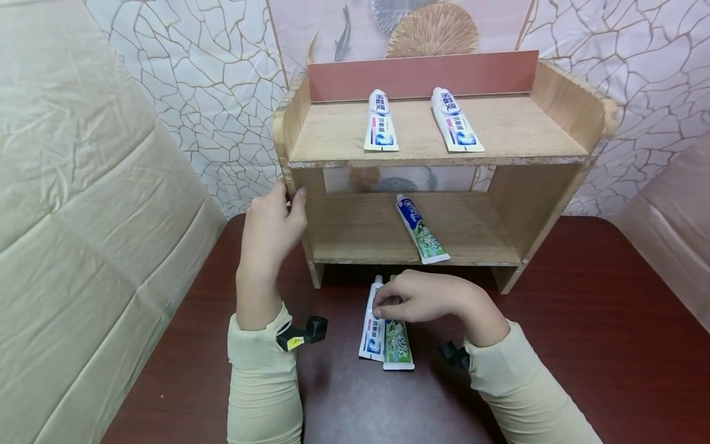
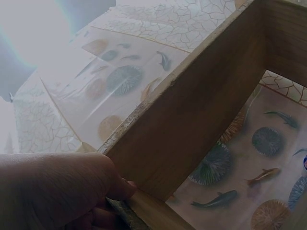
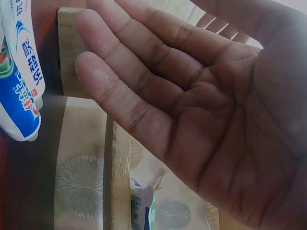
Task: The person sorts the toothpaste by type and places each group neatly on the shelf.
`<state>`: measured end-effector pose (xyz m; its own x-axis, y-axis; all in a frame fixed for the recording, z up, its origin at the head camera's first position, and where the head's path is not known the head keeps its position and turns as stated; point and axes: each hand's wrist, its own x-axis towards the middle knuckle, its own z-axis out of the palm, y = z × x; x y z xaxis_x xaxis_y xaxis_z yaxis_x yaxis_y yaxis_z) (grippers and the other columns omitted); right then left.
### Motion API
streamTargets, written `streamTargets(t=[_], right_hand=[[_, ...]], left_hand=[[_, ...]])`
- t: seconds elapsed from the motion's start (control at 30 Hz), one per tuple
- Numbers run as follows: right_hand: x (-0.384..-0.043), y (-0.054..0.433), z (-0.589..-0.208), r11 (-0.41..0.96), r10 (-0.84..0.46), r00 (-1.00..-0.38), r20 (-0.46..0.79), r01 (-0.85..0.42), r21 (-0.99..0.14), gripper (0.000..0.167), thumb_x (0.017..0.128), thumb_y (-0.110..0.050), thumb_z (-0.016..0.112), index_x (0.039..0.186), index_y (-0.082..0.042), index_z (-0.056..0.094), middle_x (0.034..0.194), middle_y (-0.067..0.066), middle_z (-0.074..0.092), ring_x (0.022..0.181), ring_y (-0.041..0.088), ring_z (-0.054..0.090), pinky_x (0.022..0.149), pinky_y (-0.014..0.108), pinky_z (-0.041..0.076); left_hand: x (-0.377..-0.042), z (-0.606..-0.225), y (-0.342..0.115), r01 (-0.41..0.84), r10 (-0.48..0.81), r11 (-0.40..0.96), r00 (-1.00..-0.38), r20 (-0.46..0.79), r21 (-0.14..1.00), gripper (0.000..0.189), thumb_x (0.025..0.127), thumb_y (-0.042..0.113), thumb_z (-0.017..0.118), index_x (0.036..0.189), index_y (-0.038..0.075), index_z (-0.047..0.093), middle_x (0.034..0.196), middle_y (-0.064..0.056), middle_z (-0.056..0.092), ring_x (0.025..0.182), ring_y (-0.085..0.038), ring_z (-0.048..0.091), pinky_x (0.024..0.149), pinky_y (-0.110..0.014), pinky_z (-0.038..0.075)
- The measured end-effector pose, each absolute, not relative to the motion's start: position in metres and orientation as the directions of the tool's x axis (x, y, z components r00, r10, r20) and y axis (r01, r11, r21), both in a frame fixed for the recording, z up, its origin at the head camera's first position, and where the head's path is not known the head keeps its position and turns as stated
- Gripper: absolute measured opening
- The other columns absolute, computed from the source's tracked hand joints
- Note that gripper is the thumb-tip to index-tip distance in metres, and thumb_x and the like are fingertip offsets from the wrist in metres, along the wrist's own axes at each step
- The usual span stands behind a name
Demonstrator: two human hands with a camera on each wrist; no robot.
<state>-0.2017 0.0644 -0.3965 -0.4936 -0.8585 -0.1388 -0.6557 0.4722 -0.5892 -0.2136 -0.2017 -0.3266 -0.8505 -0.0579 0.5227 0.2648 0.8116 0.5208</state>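
Note:
My left hand grips the left side panel of the small wooden shelf, its thumb on the panel's inner side in the left wrist view. Over two toothpaste tubes on the table hovers my right hand. One is a white toothpaste tube; beside it, on its right, lies a green toothpaste tube, partly covered by the hand. In the right wrist view the fingers are loosely extended with nothing in the palm, and both tubes lie beyond the fingertips, including the blue-ended one.
Two white toothpaste tubes lie apart on the top board. A blue and green toothpaste tube lies aslant on the lower board, its end at the front edge. The shelf stands on a dark red table before a patterned backdrop.

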Motion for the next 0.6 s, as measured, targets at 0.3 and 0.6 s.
streamTargets(t=[0.3,0.6], right_hand=[[-0.203,0.063,-0.406,0.572,-0.808,-0.535,-0.245,-0.615,-0.543,0.015,0.096,-0.027,0.067,0.095,-0.013,0.073,0.086,-0.008,0.068,0.079,0.005,0.06,0.072,0.028,0.051],[-0.208,0.059,-0.423,0.835,-0.541,-0.719,-0.436,-0.395,-0.384,0.037,0.088,-0.039,0.076,0.072,-0.006,0.07,0.06,0.001,0.061,0.052,0.013,0.054,0.05,0.027,0.044]], left_hand=[[-0.214,-0.328,-0.202,0.269,-0.06,0.806,-0.849,0.525,0.527,0.028,0.103,0.031,0.052,0.094,0.006,0.06,0.083,-0.015,0.07,0.081,-0.031,0.069,0.065,-0.047,0.052],[-0.214,-0.329,-0.202,0.272,-0.059,0.804,-0.848,0.527,0.529,0.027,0.103,0.03,0.052,0.095,0.006,0.06,0.085,-0.015,0.071,0.082,-0.03,0.07,0.065,-0.046,0.052]])
